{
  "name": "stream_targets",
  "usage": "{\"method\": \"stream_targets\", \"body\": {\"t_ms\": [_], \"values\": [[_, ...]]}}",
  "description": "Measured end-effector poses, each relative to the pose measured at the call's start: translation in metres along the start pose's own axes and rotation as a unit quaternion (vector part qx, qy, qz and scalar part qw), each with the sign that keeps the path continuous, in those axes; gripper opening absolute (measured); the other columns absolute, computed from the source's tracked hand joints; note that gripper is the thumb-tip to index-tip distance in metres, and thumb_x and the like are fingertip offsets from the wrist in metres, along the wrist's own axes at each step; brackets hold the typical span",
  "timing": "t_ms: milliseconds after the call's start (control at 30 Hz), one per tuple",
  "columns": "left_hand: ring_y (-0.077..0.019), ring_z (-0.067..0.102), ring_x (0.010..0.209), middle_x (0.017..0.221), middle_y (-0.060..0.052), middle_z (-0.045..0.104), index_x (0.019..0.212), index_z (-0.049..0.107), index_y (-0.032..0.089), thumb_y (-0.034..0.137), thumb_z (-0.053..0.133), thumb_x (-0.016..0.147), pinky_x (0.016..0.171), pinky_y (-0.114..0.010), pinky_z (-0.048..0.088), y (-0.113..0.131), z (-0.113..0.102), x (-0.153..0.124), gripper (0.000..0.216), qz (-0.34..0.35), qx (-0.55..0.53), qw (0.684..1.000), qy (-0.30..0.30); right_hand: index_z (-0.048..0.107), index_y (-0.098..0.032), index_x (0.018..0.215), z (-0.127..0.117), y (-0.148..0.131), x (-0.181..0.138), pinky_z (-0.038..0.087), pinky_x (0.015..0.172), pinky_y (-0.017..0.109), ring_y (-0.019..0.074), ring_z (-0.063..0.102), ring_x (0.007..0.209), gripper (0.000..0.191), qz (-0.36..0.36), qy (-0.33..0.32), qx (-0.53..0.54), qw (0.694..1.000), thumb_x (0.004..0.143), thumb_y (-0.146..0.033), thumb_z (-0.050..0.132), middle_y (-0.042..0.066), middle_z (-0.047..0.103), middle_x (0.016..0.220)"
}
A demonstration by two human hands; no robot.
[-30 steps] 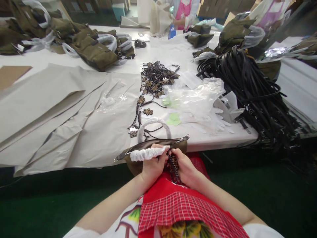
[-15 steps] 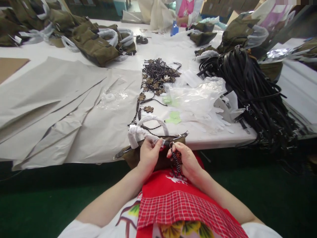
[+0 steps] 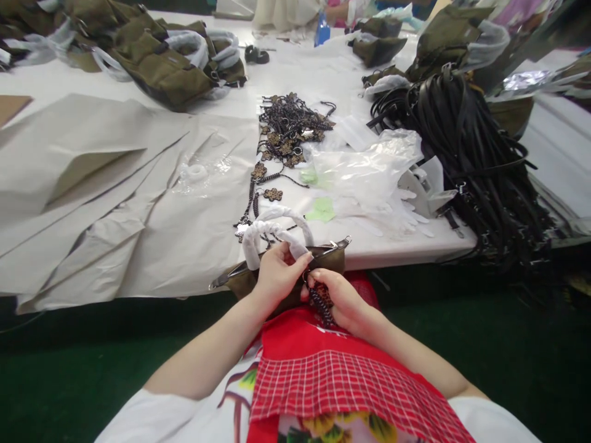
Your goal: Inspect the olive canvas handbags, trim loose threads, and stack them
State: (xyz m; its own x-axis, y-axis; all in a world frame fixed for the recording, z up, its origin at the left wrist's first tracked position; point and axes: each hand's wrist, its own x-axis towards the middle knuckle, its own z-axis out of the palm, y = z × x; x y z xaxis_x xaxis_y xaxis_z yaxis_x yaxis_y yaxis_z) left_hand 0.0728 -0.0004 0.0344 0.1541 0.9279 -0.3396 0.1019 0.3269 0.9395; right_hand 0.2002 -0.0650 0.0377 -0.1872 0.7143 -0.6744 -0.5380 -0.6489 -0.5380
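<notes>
An olive handbag [image 3: 239, 284] with an open zipped top rests at the table's front edge, against my red apron. Its two handles [image 3: 250, 245] are wrapped in white film. My left hand [image 3: 279, 274] is closed around the lower right end of the near handle. Just right of it, my right hand [image 3: 336, 294] pinches a bag charm [image 3: 319, 303], a black braided cord with a leopard-patterned piece, close to the handle's base. The charm's ring is mostly hidden by the fingers.
Beyond the bag lies a heap of braided charms [image 3: 295, 126]. Crumpled clear plastic [image 3: 364, 175] and a green paper scrap [image 3: 321, 209] are right of it. A pile of black straps [image 3: 471, 147] hangs over the right edge. Grey sheeting [image 3: 83, 246] covers the left; olive bags [image 3: 161, 67] stand behind.
My right hand has brought the charm left, closer to the handle's base. My left hand has turned a little, and the near handle stands more upright. The camera view has tilted down slightly.
</notes>
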Motion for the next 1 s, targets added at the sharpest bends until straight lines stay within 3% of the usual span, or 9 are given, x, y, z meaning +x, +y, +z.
{"method": "stream_targets", "body": {"t_ms": [100, 267, 433, 600, 700, 767, 900, 967, 1000], "values": [[-0.0169, 0.066, 0.059, 0.069, -0.003, 0.07, 0.078, 0.064, 0.018, 0.037, 0.074, 0.072, 0.055, -0.025, 0.051, 0.0, 0.004, -0.007, 0.022, 0.017, 0.023, 1.0, 0.009, 0.057, -0.018, 0.064, -0.001, 0.004, 0.005, 0.044, 0.059, 0.027, 0.0151, 0.059, 0.055, 0.017, 0.036, 0.009, 0.021, 0.999, 0.07, -0.033, 0.061, 0.004, 0.066, 0.057], [-0.0131, 0.052, 0.034, 0.052, 0.003, 0.062, 0.08, 0.058, 0.02, 0.039, 0.069, 0.079, 0.034, -0.023, 0.041, 0.002, 0.007, -0.017, 0.022, -0.026, -0.004, 0.999, -0.023, 0.055, -0.019, 0.064, -0.003, 0.006, 0.013, 0.046, 0.059, 0.026, 0.0149, 0.059, 0.056, 0.013, 0.066, 0.018, 0.069, 0.995, 0.074, -0.026, 0.057, 0.004, 0.065, 0.058], [-0.0121, 0.058, 0.041, 0.059, 0.002, 0.066, 0.078, 0.058, 0.019, 0.033, 0.073, 0.076, 0.039, -0.02, 0.045, 0.003, 0.009, -0.023, 0.02, 0.004, -0.002, 1.0, 0.022, 0.054, -0.019, 0.065, -0.004, 0.008, 0.012, 0.044, 0.056, 0.025, 0.0133, 0.056, 0.052, 0.015, 0.073, 0.006, 0.124, 0.99, 0.077, -0.028, 0.057, 0.001, 0.061, 0.056], [-0.0128, 0.059, 0.042, 0.057, 0.001, 0.067, 0.079, 0.063, 0.018, 0.036, 0.073, 0.076, 0.04, -0.022, 0.048, -0.003, 0.01, -0.031, 0.021, -0.001, -0.009, 0.999, 0.047, 0.056, -0.019, 0.066, -0.002, 0.01, 0.008, 0.05, 0.066, 0.031, 0.0138, 0.055, 0.054, 0.016, 0.078, 0.002, 0.186, 0.98, 0.079, -0.029, 0.055, 0.0, 0.059, 0.058], [-0.0146, 0.064, 0.05, 0.063, -0.001, 0.069, 0.082, 0.067, 0.018, 0.034, 0.072, 0.079, 0.049, -0.024, 0.054, -0.009, 0.004, -0.035, 0.017, 0.068, 0.062, 0.994, 0.065, 0.056, -0.019, 0.064, 0.0, 0.011, 0.007, 0.052, 0.068, 0.032, 0.0136, 0.055, 0.055, 0.018, 0.089, -0.001, 0.219, 0.972, 0.079, -0.027, 0.053, 0.0, 0.057, 0.057], [-0.0165, 0.069, 0.062, 0.068, -0.002, 0.071, 0.084, 0.071, 0.02, 0.029, 0.069, 0.081, 0.063, -0.026, 0.059, -0.012, -0.005, -0.035, 0.01, 0.159, 0.137, 0.977, 0.037, 0.056, -0.018, 0.063, 0.0, 0.011, 0.007, 0.052, 0.068, 0.031, 0.0134, 0.054, 0.055, 0.019, 0.097, -0.015, 0.235, 0.967, 0.08, -0.028, 0.053, 0.0, 0.056, 0.057], [-0.0187, 0.072, 0.087, 0.093, -0.006, 0.076, 0.093, 0.072, 0.019, 0.022, 0.064, 0.085, 0.084, -0.03, 0.06, -0.014, -0.025, -0.033, 0.013, 0.359, 0.24, 0.901, -0.048, 0.056, -0.018, 0.063, 0.0, 0.011, 0.006, 0.053, 0.068, 0.031, 0.0123, 0.051, 0.054, 0.017, 0.104, -0.025, 0.257, 0.96, 0.078, -0.026, 0.055, -0.001, 0.056, 0.056], [-0.02, 0.071, 0.095, 0.104, -0.009, 0.074, 0.096, 0.071, 0.016, 0.022, 0.063, 0.086, 0.088, -0.031, 0.059, -0.012, -0.028, -0.034, 0.015, 0.394, 0.264, 0.878, -0.066, 0.057, -0.018, 0.063, 0.0, 0.012, 0.006, 0.053, 0.068, 0.03, 0.0124, 0.052, 0.055, 0.017, 0.107, -0.028, 0.267, 0.957, 0.077, -0.026, 0.056, -0.001, 0.056, 0.056], [-0.0196, 0.072, 0.094, 0.103, -0.009, 0.075, 0.095, 0.071, 0.016, 0.021, 0.062, 0.086, 0.087, -0.03, 0.059, -0.01, -0.027, -0.035, 0.014, 0.386, 0.264, 0.882, -0.066, 0.057, -0.018, 0.063, -0.001, 0.013, 0.006, 0.053, 0.068, 0.03, 0.0127, 0.052, 0.056, 0.017, 0.103, -0.028, 0.267, 0.958, 0.077, -0.027, 0.056, -0.001, 0.057, 0.057]]}}
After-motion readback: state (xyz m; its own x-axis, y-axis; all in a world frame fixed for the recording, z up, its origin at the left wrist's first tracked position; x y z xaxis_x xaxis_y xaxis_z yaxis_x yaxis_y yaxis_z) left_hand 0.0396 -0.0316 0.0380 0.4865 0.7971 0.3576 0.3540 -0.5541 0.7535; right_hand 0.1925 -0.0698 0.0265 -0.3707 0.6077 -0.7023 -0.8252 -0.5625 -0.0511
